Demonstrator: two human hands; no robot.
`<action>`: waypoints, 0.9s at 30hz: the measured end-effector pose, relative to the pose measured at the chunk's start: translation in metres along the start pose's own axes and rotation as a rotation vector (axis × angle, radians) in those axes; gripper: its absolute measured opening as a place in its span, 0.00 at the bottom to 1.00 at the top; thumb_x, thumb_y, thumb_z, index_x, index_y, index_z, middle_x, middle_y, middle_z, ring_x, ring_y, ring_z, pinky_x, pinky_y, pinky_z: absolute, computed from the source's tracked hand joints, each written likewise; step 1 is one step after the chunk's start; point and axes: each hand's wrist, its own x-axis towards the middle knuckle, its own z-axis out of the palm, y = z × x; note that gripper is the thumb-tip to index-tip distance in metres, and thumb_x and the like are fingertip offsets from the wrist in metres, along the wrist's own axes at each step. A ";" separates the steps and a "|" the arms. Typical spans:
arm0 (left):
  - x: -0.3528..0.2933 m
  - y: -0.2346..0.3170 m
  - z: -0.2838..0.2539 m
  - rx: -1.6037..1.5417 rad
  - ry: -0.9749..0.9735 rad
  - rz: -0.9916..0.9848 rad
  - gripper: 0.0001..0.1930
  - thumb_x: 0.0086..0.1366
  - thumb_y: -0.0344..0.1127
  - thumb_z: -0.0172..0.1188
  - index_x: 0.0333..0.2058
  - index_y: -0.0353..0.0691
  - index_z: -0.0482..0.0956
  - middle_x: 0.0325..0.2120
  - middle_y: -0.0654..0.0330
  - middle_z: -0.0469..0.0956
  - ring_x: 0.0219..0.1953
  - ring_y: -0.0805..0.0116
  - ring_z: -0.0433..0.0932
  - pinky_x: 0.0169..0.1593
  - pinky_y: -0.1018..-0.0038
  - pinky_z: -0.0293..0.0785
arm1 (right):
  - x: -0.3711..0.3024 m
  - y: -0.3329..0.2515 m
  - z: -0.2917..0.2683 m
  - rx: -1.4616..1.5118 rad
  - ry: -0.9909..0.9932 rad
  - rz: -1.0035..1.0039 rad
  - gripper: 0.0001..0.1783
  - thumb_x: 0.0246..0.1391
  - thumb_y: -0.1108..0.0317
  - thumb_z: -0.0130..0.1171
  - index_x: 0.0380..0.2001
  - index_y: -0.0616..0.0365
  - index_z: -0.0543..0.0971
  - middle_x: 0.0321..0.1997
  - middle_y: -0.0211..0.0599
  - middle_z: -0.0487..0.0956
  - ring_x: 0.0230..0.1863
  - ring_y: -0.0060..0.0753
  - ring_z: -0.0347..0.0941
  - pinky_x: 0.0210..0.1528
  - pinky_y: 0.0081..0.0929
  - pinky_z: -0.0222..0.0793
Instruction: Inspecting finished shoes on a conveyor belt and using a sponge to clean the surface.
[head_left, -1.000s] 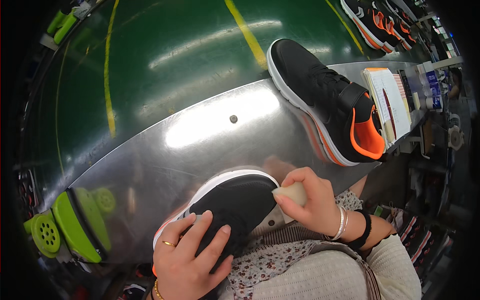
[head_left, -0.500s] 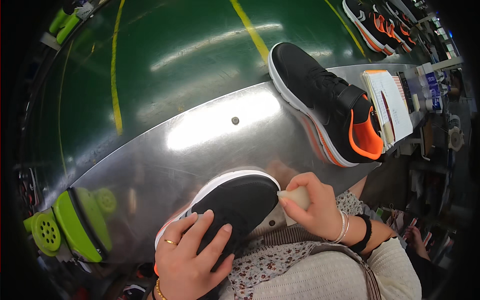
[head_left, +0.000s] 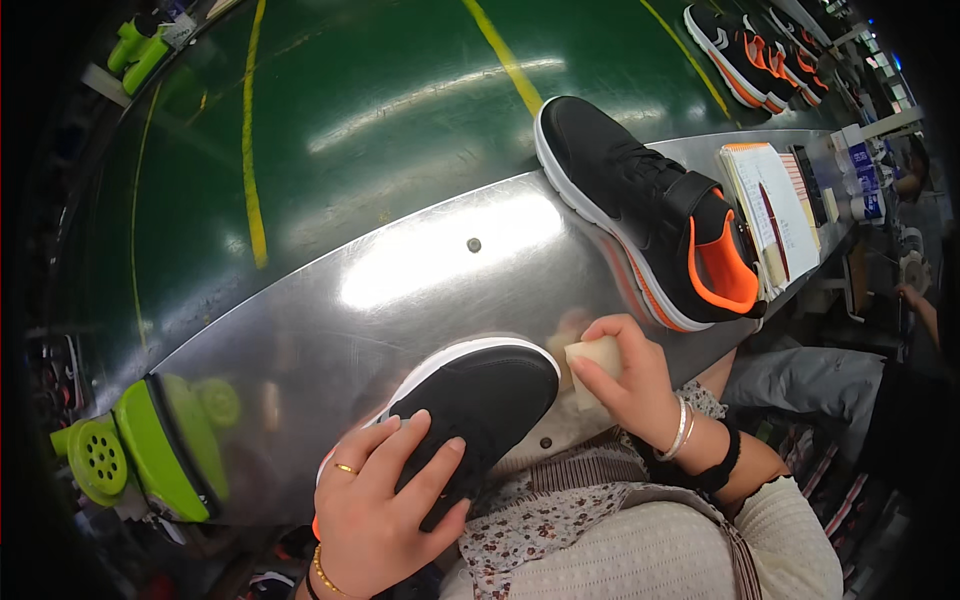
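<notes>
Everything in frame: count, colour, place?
near shoe: 1, black, white-edged, lower centre
block: 1, cream, right of its toe
far shoe: 1, black, orange-lined, right
distant shoes: several, black-orange, top right
notebook: 1, white, right
pen: 1, dark red, on notebook
packs: several, blue, right
device: 1, lime, lower left
tabletop: 1, silver, centre
yellow-striped surface: 1, green, top
co-worker: 1+, grey trousers, right
edges: too blurred
left hand: 1, on near shoe
right hand: 1, holding block
</notes>
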 end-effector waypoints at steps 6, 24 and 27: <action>0.001 0.003 -0.002 -0.014 -0.001 0.021 0.28 0.34 0.38 0.69 0.41 0.47 0.78 0.43 0.54 0.74 0.42 0.55 0.72 0.43 0.63 0.73 | -0.006 0.014 0.004 0.061 0.124 -0.078 0.16 0.49 0.66 0.61 0.39 0.59 0.70 0.34 0.46 0.77 0.34 0.45 0.77 0.35 0.30 0.71; -0.017 0.037 -0.016 0.049 0.088 -0.101 0.31 0.39 0.31 0.69 0.47 0.39 0.72 0.49 0.51 0.70 0.51 0.50 0.68 0.54 0.63 0.65 | -0.018 0.039 0.005 0.110 0.215 -0.315 0.16 0.52 0.58 0.58 0.40 0.55 0.71 0.31 0.45 0.78 0.32 0.52 0.76 0.34 0.38 0.72; -0.030 0.031 -0.033 0.142 0.170 -0.158 0.26 0.47 0.33 0.66 0.47 0.36 0.72 0.47 0.51 0.71 0.49 0.54 0.70 0.53 0.67 0.67 | -0.015 0.033 0.006 0.106 0.182 -0.321 0.16 0.51 0.59 0.59 0.40 0.55 0.71 0.31 0.45 0.78 0.32 0.52 0.76 0.34 0.38 0.72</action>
